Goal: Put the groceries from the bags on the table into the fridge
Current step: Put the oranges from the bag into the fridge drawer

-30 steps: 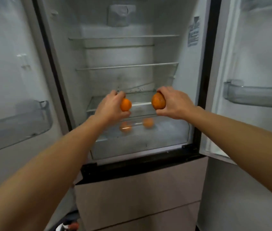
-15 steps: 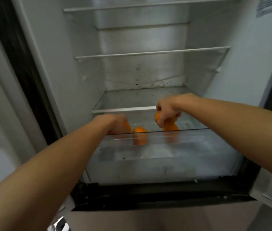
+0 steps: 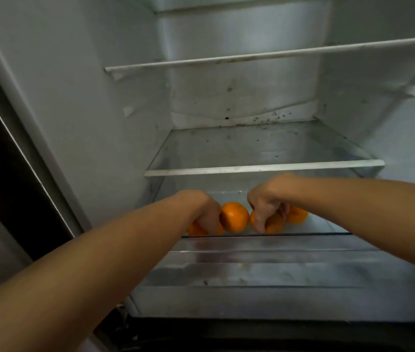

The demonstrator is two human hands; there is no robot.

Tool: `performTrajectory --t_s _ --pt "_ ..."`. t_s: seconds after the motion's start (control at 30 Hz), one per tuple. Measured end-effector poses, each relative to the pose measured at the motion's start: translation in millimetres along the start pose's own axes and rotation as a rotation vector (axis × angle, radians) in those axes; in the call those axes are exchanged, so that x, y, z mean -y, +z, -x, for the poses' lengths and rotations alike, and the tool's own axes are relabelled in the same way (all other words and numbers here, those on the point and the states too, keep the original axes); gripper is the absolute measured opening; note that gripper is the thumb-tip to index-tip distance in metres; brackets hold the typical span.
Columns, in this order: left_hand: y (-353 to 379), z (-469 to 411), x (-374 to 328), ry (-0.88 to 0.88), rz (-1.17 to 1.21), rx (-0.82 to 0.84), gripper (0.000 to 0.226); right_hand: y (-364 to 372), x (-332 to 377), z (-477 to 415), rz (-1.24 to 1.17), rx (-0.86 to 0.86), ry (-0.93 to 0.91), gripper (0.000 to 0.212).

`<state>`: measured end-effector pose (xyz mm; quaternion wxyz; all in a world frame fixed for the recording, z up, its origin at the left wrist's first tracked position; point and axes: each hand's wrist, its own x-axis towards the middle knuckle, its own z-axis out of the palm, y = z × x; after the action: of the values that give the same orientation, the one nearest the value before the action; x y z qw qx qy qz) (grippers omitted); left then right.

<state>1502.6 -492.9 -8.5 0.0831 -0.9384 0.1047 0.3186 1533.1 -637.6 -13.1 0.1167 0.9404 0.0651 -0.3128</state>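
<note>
Both hands are inside the clear drawer [image 3: 265, 252] at the bottom of the fridge [image 3: 99, 110], under the glass shelf [image 3: 265, 170]. The left hand [image 3: 207, 214] lies curled over the left-held orange [image 3: 196, 229]. Its fingers are mostly hidden behind the back of the hand, but they seem to wrap the fruit. The right hand [image 3: 265, 203] grasps the right-held orange [image 3: 273, 224], and its fingers [image 3: 258, 219] bend down around the fruit's near side.

The relation that matters is this: each held orange sits at about 6 o'clock from its own hand, directly under the fingers and low in the drawer. I cannot tell if the fruit already touches the drawer floor. The fruits are round, so no long axis must be minded.

The middle orange [image 3: 234, 217] lies free between the two hands, at 3 o'clock from the left hand and touching it or almost so. The far orange [image 3: 298, 215] lies at 3 o'clock from the right hand, just beside the right-held one.

In my judgement the step in hand is the letting go. The fingers need only to loosen and lift toward 12 o'clock, then come back over the drawer's front wall at 6 o'clock. Both hands are about equally deep, so neither is nearer. The free oranges may roll a little if they are pushed.
</note>
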Motion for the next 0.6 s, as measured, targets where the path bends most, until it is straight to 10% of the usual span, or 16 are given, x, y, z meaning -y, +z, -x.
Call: performTrajectory --t_s 0.3,0.6 --pt "-3.0 19.6 11.0 -0.026 -0.068 -0.096 0.050 -5.8 -10.9 34.8 -0.079 -0.131 -0.069 0.073" --pt "14.1 122.4 14.5 -0.146 -0.092 -0.798 0.027 -9.7 -12.9 137.1 0.101 -0.840 -0.173 0.037"
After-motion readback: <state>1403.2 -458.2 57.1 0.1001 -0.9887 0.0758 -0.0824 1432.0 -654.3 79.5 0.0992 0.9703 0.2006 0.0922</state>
